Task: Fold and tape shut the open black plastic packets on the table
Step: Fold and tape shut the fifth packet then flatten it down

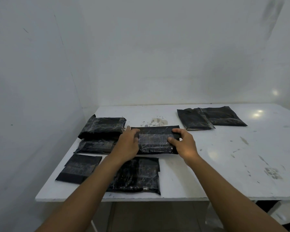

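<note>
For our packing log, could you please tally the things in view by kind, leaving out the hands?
Black plastic packets: 7
White table: 1
Total: 8

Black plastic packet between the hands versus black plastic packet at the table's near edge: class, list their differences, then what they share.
The black plastic packet between the hands is held by the left hand and right hand; the black plastic packet at the near edge has no hand on it. The held packet is wide and short, the near packet squarer. Both are crinkled.
</note>
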